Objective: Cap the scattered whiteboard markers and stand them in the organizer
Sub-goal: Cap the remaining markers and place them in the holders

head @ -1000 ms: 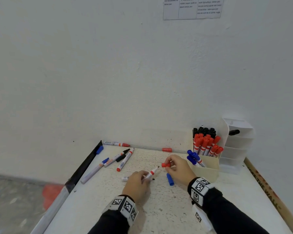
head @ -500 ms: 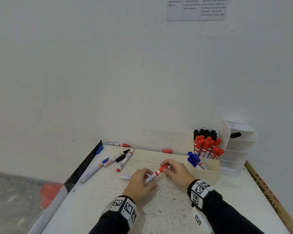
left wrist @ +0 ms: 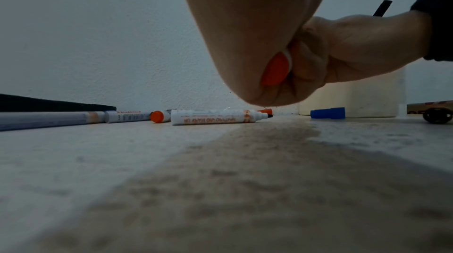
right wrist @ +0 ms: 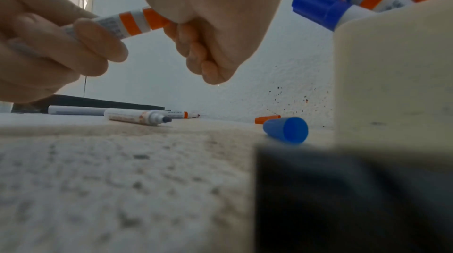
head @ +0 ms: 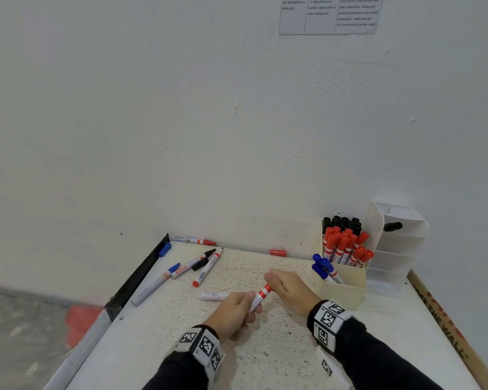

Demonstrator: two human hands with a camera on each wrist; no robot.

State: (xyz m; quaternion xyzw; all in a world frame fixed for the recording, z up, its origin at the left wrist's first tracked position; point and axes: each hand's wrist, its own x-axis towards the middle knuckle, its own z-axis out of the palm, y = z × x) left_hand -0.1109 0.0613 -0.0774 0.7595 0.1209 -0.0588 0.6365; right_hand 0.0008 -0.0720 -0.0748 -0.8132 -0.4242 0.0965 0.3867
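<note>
A red whiteboard marker (head: pixel 261 295) is held between both hands above the table's middle. My left hand (head: pixel 247 304) grips its white barrel; its red butt end (left wrist: pixel 275 69) shows in the left wrist view. My right hand (head: pixel 275 284) is curled round the marker's cap end, so the red cap is mostly hidden in my fist (right wrist: pixel 208 24). The red-striped barrel (right wrist: pixel 137 21) runs from fist to fist. The cream organizer (head: pixel 347 289) at the right holds several black, red and blue capped markers.
Loose on the left lie a blue-tipped marker (head: pixel 155 284), a black-tipped one (head: pixel 193 263), a red one (head: pixel 207 267) and a white barrel (head: pixel 214 296). A red cap (head: pixel 278 252) sits by the wall, a blue cap (right wrist: pixel 285 130) beneath my right hand. White tiered trays (head: pixel 397 249) stand behind.
My right hand brought the red cap to the marker's tip and closed over it. The two hands have drawn together; the blue cap is now hidden under my right hand in the head view.
</note>
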